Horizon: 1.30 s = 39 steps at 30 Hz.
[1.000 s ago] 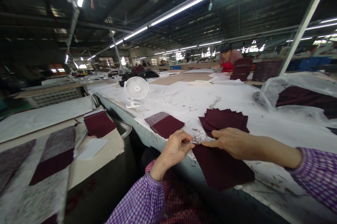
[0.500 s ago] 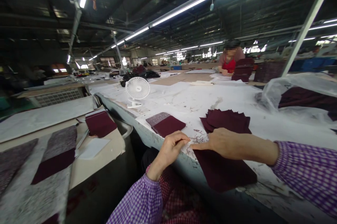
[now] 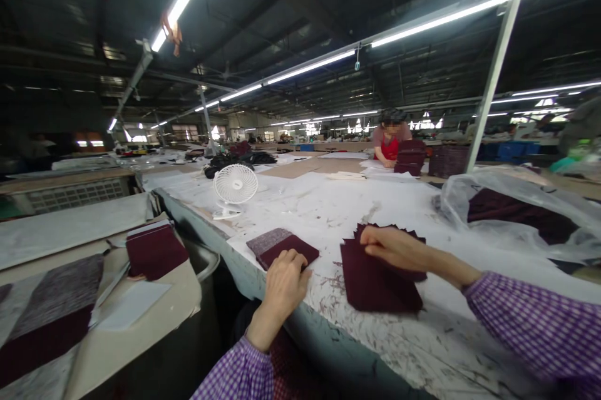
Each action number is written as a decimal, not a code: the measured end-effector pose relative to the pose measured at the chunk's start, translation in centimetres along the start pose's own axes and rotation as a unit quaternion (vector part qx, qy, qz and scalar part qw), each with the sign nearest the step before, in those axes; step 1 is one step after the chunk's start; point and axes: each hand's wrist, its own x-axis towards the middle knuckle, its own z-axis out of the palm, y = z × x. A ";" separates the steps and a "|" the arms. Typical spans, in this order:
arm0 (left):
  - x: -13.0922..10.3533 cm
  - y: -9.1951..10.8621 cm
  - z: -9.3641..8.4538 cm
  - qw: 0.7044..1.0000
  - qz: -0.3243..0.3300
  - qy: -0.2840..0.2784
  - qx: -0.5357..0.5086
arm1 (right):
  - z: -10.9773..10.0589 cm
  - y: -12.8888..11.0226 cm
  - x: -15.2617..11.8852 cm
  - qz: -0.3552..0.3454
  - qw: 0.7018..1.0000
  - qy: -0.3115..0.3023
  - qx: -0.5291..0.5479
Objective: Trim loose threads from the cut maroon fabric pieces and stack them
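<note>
My right hand has its fingers closed at the upper edge of a maroon fabric piece, with the fingertips partly hidden. That piece overlaps a fanned pile of maroon fabric pieces with jagged edges on the white-covered table. Over to the left, my left hand rests its bent fingertips at the near edge of a small stack of maroon and grey fabric. Its thumb stands apart from the fingers, and nothing shows in its grasp.
A white fan stands beyond the small stack. On the right lies a clear plastic bag with dark fabric inside. Left of the table, a cart board bears more fabric pieces. Across the table a person in a red apron works.
My hands have moved apart. The left went up to the small stack; the right drew the maroon piece back over the fanned pile, off the table's front edge. The view shifted too.
</note>
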 end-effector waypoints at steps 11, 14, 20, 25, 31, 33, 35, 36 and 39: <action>1.0 2.2 -1.1 0.988 0.001 -0.074 0.132 | 0.1 2.0 -0.8 -0.105 0.989 0.010 -0.105; 1.2 2.4 -1.2 0.987 -0.020 -0.084 0.132 | 0.5 -0.2 -1.9 -0.156 0.984 -0.065 -0.061; 1.4 2.2 -0.7 0.987 -0.006 -0.073 0.146 | 2.3 1.5 -1.9 -0.111 0.988 -0.004 -0.103; 1.3 0.2 -0.5 0.996 -0.036 -0.021 0.078 | 3.2 3.6 -1.1 -0.064 0.983 0.032 -0.169; 1.4 -1.8 -0.6 0.995 -0.092 0.004 -0.029 | 2.7 2.7 0.8 -0.074 0.988 0.076 -0.109; 1.4 -1.9 -0.2 0.994 -0.096 0.021 -0.037 | 3.0 1.1 2.0 -0.113 0.988 0.069 -0.081; 1.5 -2.1 0.3 0.990 -0.121 0.047 -0.057 | 3.6 -1.2 3.6 -0.162 0.984 0.054 -0.059; 1.5 -2.2 0.6 0.986 -0.135 0.061 -0.073 | 4.0 -2.4 4.4 -0.184 0.980 0.049 -0.049; 1.6 -2.8 0.9 0.975 -0.155 0.090 -0.134 | 4.8 -5.8 6.9 -0.225 0.971 0.073 -0.033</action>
